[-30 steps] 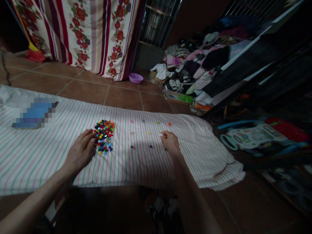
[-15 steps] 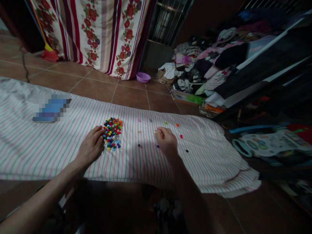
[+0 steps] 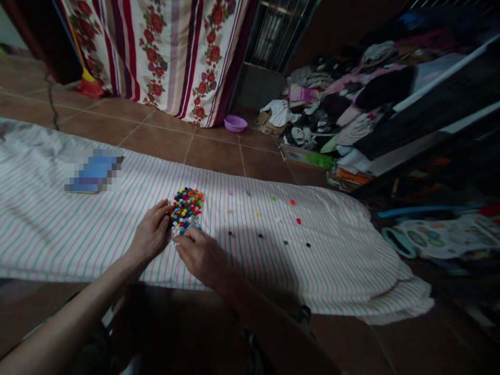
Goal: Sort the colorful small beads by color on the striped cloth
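A pile of small, many-coloured cube-like pieces [image 3: 187, 205] lies on a striped cloth [image 3: 148, 174]. My left hand [image 3: 152, 229] rests against the pile's left edge, fingers stretched forward and touching the outer pieces. At the near edge of the pile, my right hand [image 3: 201, 255] has its thumb and fingertips drawn together; whatever is between them is hidden. Single pieces lie spaced out in rows to the right, among them a yellow piece [image 3: 257, 213], a red piece [image 3: 299, 221], an orange piece [image 3: 292, 202] and a dark blue piece [image 3: 260, 236].
A blurred-out blue flat object [image 3: 96, 172] lies on the cloth at left. Beyond the cloth's far edge, a purple basin [image 3: 235, 124] stands on the tiled floor by a floral curtain [image 3: 175, 57]. Heaped clothes [image 3: 332, 104] fill the back right.
My right hand has moved left from among the spaced pieces to the pile. A yellow, a white and a green piece now show where it was. My left hand stays by the pile.
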`<state>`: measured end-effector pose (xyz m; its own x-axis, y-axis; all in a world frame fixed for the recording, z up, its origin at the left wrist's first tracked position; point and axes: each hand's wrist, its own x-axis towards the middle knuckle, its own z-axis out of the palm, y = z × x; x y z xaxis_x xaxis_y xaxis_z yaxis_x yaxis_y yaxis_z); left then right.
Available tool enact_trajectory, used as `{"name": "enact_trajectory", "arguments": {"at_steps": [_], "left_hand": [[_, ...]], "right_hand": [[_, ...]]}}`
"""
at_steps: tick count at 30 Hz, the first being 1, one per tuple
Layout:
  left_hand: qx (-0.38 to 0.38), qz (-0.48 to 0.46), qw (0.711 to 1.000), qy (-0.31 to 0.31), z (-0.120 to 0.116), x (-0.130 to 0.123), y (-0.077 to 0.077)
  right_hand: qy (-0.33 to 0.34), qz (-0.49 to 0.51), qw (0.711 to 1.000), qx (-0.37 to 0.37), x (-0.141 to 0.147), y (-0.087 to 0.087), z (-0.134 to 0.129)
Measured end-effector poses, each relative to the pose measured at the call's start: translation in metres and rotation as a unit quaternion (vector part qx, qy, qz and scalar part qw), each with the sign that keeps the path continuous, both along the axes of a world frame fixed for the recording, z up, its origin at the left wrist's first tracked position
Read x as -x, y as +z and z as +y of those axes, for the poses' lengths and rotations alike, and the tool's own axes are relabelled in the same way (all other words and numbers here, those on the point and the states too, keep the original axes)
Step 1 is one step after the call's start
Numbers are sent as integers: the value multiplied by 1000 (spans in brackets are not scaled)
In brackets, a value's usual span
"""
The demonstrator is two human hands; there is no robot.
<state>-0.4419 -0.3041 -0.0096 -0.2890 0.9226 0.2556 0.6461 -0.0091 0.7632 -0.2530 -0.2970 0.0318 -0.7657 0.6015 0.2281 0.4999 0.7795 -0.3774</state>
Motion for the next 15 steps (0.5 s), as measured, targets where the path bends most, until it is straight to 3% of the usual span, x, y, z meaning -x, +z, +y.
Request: {"name": "enact_trajectory", "arguments": {"at_steps": [8, 15], "left_hand": [[13, -5, 1000, -8, -3, -2, 6], [4, 15, 1000, -8, -4, -2, 5]], "right_hand": [[-10, -61, 996, -62, 19, -11, -8], [-17, -48, 997, -56, 19, -20, -9]]}}
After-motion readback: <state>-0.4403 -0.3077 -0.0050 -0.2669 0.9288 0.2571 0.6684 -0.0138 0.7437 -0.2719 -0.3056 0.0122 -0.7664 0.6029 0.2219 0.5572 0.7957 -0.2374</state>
